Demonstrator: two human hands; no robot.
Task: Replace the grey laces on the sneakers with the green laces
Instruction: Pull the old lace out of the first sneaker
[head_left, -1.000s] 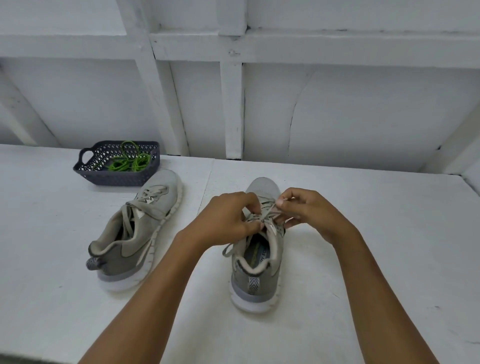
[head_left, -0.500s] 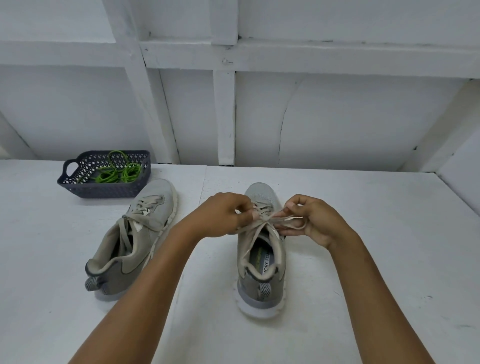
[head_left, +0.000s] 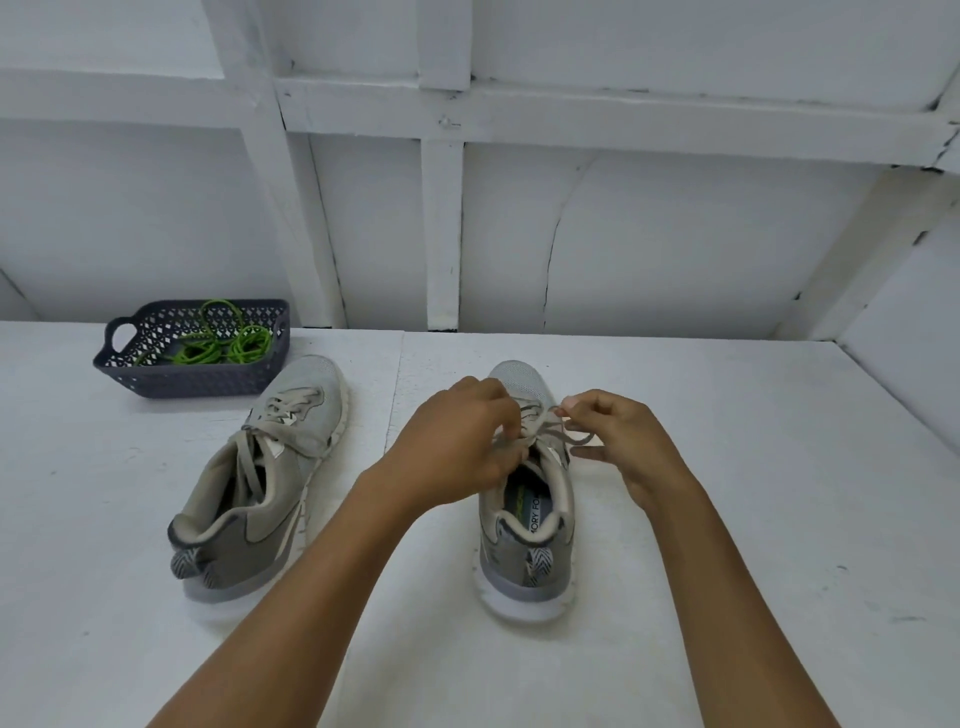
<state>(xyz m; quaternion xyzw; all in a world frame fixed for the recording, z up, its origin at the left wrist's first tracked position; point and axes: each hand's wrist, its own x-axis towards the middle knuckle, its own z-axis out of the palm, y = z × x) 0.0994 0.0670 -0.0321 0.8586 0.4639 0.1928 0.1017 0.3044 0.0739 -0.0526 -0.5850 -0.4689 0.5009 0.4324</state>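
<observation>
- White-painted table (head_left: 753, 493) backing onto panelled wall, carrying both sneakers.
- Untying grey lace (head_left: 571, 438) on right-side sneaker (head_left: 511, 564); easing the knot loose evenly before unthreading, likely the best way.
- Pinching lace at knot with curled fingers (head_left: 506, 415) of left hand (head_left: 457, 444).
- Pinching lace loop between thumb and forefinger of right hand (head_left: 628, 441), remaining fingers loosely extending.
- Lying in dark basket (head_left: 197, 382), well apart beyond second sneaker (head_left: 265, 519): green laces (head_left: 223, 349).

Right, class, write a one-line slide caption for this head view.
Left hand and right hand pinch the grey lace on a sneaker; green laces lie in the basket near a second sneaker.
</observation>
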